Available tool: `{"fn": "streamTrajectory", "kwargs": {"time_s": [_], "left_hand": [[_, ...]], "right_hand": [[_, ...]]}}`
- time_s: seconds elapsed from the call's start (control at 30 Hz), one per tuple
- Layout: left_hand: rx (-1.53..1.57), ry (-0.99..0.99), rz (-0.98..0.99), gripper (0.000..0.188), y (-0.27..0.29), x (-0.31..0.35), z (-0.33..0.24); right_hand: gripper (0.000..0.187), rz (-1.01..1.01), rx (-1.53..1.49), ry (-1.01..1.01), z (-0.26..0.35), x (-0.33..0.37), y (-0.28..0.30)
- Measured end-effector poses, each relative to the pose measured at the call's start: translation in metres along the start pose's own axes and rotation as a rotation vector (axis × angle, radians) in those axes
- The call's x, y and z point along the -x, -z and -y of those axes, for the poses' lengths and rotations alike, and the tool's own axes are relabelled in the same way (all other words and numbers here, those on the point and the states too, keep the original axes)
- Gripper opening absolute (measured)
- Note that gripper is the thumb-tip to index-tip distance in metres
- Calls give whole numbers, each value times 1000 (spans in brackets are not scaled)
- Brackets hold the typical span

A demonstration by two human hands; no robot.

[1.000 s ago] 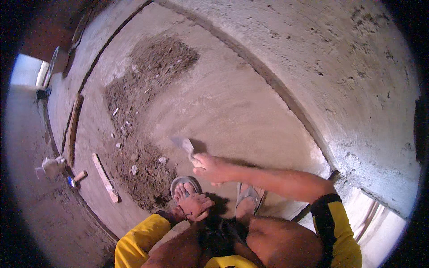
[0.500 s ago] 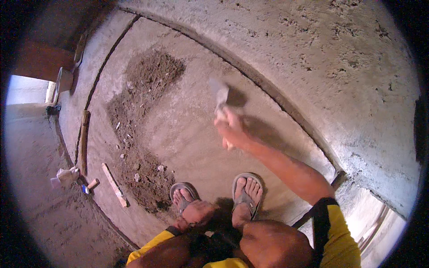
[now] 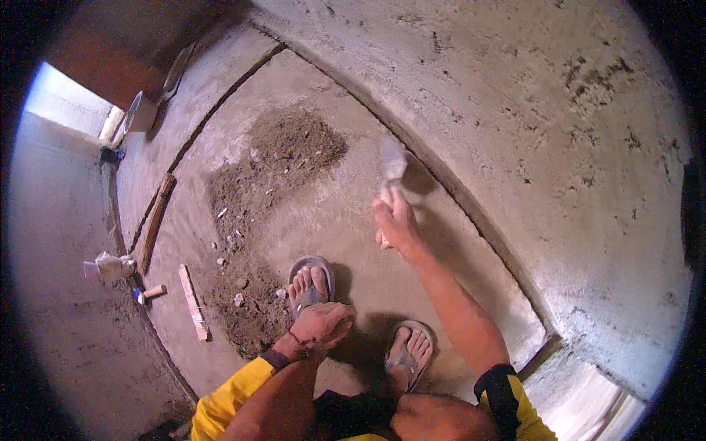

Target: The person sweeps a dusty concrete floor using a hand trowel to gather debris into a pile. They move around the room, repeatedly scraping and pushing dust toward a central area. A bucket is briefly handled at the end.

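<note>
My right hand (image 3: 397,220) is wrapped round the pale handle of a trowel (image 3: 393,162). The trowel's grey metal blade points away from me, slightly blurred, over the dusty floor (image 3: 346,228) and close to the base of the wall. My left hand (image 3: 322,325) is closed in a loose fist in front of my left leg, just above my sandalled left foot. Nothing shows sticking out of its fingers. To the left of the trowel spreads a heap of brown sand and rubble (image 3: 294,140) with pale chips in it.
A rough plastered wall (image 3: 529,147) rises along the right. On the left lie a wooden strip (image 3: 193,301), a straw broom (image 3: 156,224), a brush with a wooden handle (image 3: 151,294) and a white crumpled bag (image 3: 114,266). A bucket (image 3: 140,114) stands at the far left.
The view has shifted, so the heap appears farther right. My right hand has carried the trowel forward, nearer the wall. My left foot has stepped ahead, and my left hand shows more fully.
</note>
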State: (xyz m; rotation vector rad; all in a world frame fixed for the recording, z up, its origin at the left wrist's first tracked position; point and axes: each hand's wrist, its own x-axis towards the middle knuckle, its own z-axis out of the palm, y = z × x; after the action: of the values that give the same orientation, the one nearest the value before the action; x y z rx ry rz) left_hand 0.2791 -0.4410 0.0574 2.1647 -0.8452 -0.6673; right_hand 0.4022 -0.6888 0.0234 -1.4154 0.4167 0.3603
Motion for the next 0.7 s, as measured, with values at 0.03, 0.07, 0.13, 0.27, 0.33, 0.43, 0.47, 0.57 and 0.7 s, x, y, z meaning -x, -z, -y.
{"fn": "streamTrajectory", "kwargs": {"time_s": [0.03, 0.07, 0.13, 0.27, 0.33, 0.43, 0.47, 0.57, 0.7], "left_hand": [[-100, 58, -2, 29, -10, 3, 8], [-197, 108, 1, 30, -16, 0, 10], [-126, 136, 8, 30, -11, -7, 10], [-6, 55, 42, 28, -10, -6, 34], [16, 15, 121, 28, -4, -17, 39], [126, -17, 110, 26, -24, -6, 68], [1, -36, 85, 26, -15, -16, 55], [-193, -49, 149, 27, 13, -35, 20], [-52, 9, 173, 28, 15, -30, 27]], "right_hand": [[58, -48, 30, -26, -7, -5, 0], [60, -106, 61, -51, -15, -9, 3], [56, 83, 179, -85, -34, -4, 17], [54, 99, 196, -10, -27, 31, 22], [55, -103, 241, 87, -52, 37, 30], [56, 8, 189, -18, -65, 48, 30], [55, 146, 136, -147, -45, 61, 37], [59, -24, 322, -72, -58, 64, 38], [63, -174, 22, -228, -49, 56, 4]]}}
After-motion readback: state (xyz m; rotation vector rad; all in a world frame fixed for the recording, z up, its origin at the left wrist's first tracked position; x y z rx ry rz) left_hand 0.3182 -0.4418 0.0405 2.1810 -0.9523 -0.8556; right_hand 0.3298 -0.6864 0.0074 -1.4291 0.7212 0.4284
